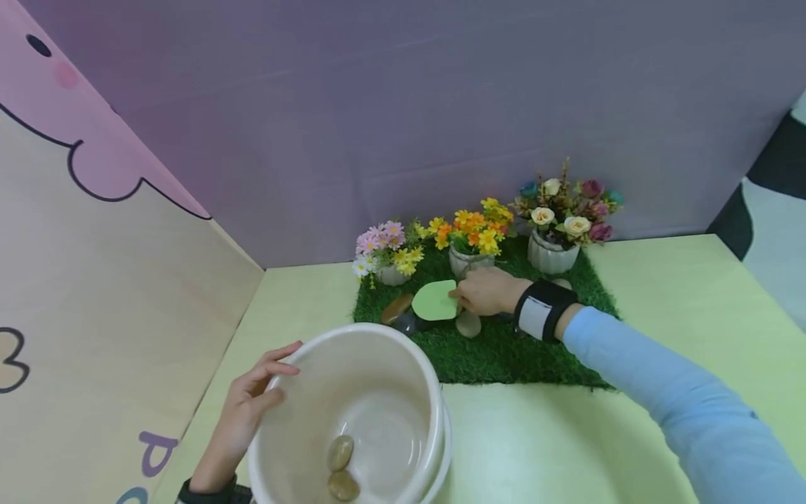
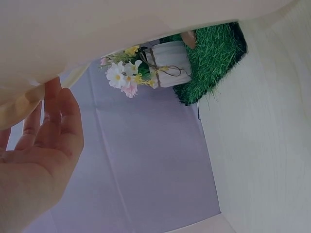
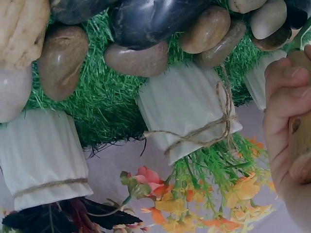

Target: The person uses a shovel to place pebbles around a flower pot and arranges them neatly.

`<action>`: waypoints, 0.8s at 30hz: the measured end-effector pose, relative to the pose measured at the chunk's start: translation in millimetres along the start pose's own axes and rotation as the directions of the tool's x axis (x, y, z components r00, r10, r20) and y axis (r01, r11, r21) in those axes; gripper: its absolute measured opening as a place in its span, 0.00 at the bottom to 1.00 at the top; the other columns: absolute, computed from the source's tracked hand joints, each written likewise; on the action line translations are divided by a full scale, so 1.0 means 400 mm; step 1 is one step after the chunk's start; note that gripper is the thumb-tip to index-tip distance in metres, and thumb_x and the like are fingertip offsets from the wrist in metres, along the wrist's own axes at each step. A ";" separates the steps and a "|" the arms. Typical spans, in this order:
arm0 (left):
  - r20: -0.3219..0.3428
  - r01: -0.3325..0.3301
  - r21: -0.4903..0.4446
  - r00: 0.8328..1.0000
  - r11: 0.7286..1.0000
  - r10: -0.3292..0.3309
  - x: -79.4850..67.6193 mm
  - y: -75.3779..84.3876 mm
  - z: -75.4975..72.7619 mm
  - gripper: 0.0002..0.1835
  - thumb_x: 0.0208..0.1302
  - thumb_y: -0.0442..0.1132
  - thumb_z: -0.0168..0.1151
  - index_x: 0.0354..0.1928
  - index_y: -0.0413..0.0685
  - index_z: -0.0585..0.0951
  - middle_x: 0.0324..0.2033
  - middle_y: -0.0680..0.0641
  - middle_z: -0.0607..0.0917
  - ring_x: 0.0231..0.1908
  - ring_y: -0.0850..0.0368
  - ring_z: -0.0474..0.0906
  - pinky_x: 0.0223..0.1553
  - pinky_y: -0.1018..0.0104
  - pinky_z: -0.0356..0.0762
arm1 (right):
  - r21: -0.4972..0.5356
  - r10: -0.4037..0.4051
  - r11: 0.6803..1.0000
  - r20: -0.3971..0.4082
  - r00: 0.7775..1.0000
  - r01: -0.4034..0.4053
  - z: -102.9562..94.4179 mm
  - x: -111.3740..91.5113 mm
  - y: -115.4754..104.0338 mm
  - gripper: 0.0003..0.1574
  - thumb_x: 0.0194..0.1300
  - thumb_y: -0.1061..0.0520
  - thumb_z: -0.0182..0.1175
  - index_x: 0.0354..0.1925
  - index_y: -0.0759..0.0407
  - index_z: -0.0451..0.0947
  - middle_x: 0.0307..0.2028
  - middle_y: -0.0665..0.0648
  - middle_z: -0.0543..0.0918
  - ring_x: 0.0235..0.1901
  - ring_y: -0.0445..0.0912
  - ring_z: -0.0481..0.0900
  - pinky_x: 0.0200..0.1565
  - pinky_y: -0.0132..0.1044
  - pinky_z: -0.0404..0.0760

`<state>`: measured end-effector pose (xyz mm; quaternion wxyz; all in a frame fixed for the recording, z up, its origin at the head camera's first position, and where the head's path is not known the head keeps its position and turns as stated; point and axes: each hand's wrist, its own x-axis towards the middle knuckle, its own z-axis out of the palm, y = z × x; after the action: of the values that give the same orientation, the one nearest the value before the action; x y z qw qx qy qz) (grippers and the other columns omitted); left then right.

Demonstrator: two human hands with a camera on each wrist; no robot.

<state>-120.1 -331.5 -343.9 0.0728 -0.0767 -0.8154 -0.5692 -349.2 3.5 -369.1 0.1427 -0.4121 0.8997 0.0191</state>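
Note:
My left hand (image 1: 248,395) grips the rim of a white bucket (image 1: 308,364), fingers and thumb at its left edge. The bucket tilts toward me, and two smooth tan stones (image 1: 341,453) lie inside it. My right hand (image 1: 488,292) holds a small trowel with a light green blade (image 1: 434,301) over the artificial turf. In the right wrist view its wooden handle (image 3: 300,150) sits in my curled fingers. Beside the blade lie a brown stone (image 1: 397,308) and a round pale stone (image 1: 469,325).
Three white pots of artificial flowers stand along the back of the green turf mat (image 1: 504,364): pink and white (image 1: 380,238), yellow-orange (image 1: 472,231) and mixed roses (image 1: 567,210). Several dark and brown stones (image 3: 153,22) lie before them. A grey-purple backdrop (image 1: 441,105) rises behind the table.

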 end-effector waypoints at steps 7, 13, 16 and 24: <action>-0.022 -0.028 -0.056 0.999 0.998 0.027 -0.034 0.001 0.013 0.17 0.50 0.18 0.46 0.40 0.33 0.77 0.57 0.58 0.73 0.57 0.68 0.67 0.43 0.69 0.77 | 0.006 -0.007 1.000 -0.087 0.996 0.007 0.019 -0.035 -0.006 0.22 0.67 0.54 0.48 0.59 0.51 0.71 0.10 0.48 0.67 0.09 0.39 0.51 0.14 0.29 0.51; -0.020 -0.022 -0.083 1.000 0.996 0.021 -0.054 -0.004 0.030 0.15 0.53 0.20 0.47 0.42 0.32 0.77 0.56 0.61 0.75 0.57 0.71 0.66 0.45 0.73 0.75 | 0.139 0.101 0.990 -0.480 0.871 -0.038 0.116 -0.127 -0.038 0.24 0.66 0.53 0.51 0.60 0.51 0.69 0.12 0.47 0.65 0.08 0.37 0.53 0.12 0.27 0.52; -0.005 -0.026 -0.086 1.000 0.996 0.026 -0.055 -0.006 0.028 0.16 0.57 0.22 0.47 0.48 0.32 0.76 0.57 0.62 0.74 0.57 0.73 0.67 0.45 0.72 0.76 | 0.213 0.178 0.976 -0.632 0.754 -0.052 0.143 -0.200 -0.075 0.26 0.65 0.52 0.53 0.61 0.53 0.69 0.14 0.46 0.65 0.09 0.36 0.54 0.12 0.27 0.53; 0.002 -0.094 0.262 0.995 0.961 0.097 -0.001 0.078 -0.018 0.25 0.66 0.36 0.49 0.65 0.43 0.62 0.64 0.42 0.65 0.63 0.51 0.62 0.59 0.63 0.66 | 0.217 0.216 0.975 -0.896 0.387 -0.042 0.068 -0.368 -0.210 0.26 0.57 0.60 0.60 0.56 0.61 0.73 0.14 0.47 0.63 0.13 0.34 0.51 0.16 0.27 0.50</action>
<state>-113.0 -327.9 -313.0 0.1141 -0.1023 -0.8782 -0.4530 -188.7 60.6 -347.9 -0.3434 -0.2710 0.8577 -0.2703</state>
